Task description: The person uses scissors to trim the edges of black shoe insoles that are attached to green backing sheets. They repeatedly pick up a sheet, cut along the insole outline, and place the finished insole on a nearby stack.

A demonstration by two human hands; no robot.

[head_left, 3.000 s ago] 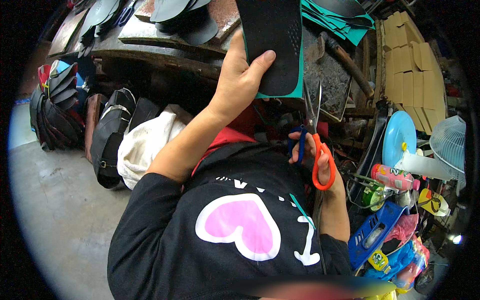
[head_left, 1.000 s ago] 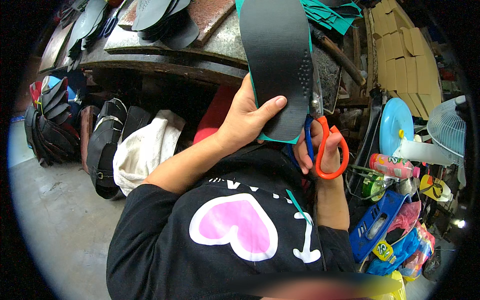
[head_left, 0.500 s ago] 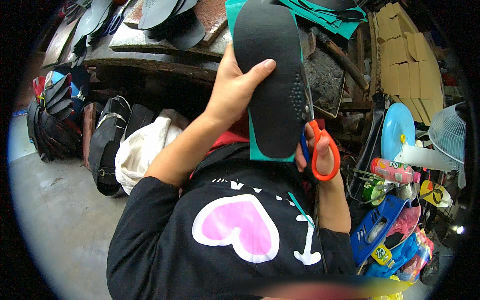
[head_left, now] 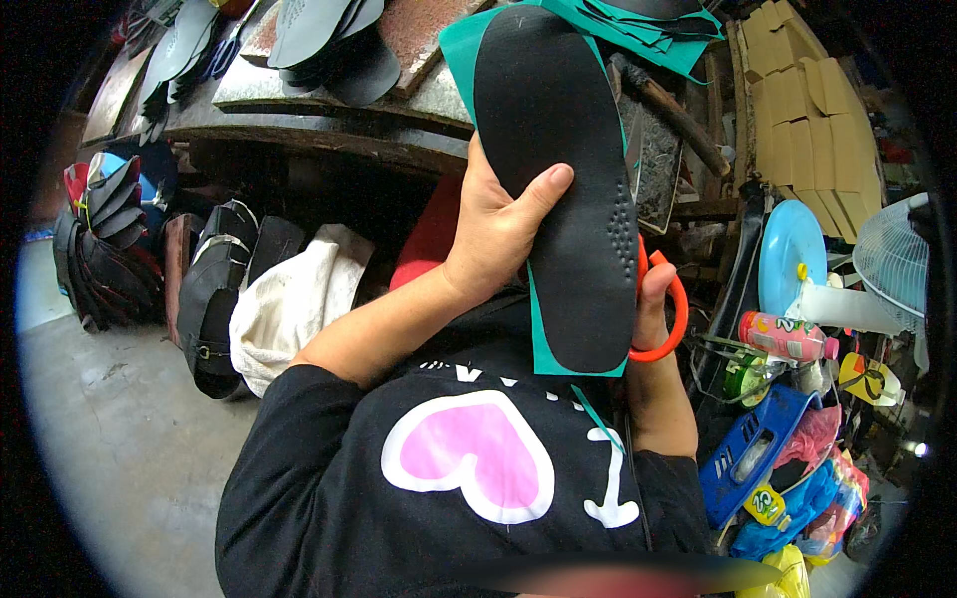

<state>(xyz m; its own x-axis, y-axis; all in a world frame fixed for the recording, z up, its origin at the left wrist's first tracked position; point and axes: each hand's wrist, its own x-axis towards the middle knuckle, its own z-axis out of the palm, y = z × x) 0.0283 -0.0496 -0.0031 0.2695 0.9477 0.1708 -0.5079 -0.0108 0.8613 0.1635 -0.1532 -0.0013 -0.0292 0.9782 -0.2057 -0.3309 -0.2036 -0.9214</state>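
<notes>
A black insole (head_left: 558, 130) with a patch of raised dots lies against a teal sheet (head_left: 461, 62), whose edges stick out beyond it at the top, the left and the lower end. My left hand (head_left: 503, 221) grips both from the left, its thumb pressed on the black face. At the right edge of the insole, my right hand (head_left: 651, 317) holds scissors by an orange handle (head_left: 682, 321), with the thumb through the loop. The insole hides the blades and most of the right fingers. A thin teal strip (head_left: 596, 417) rests on my black shirt.
Ahead is a workbench (head_left: 329, 128) with stacked grey insole shapes (head_left: 324, 35), teal offcuts (head_left: 648, 38) and a hammer-like wooden handle (head_left: 688, 125). Bundled black pieces (head_left: 105, 244) stand at left. Yellow-tan boxes (head_left: 812, 130), a fan (head_left: 894, 259) and a blue basket (head_left: 753, 458) are at right.
The insole and teal sheet have shifted toward me and slightly right, with my left hand. The scissors' blades and blue part, visible earlier, are now behind the insole.
</notes>
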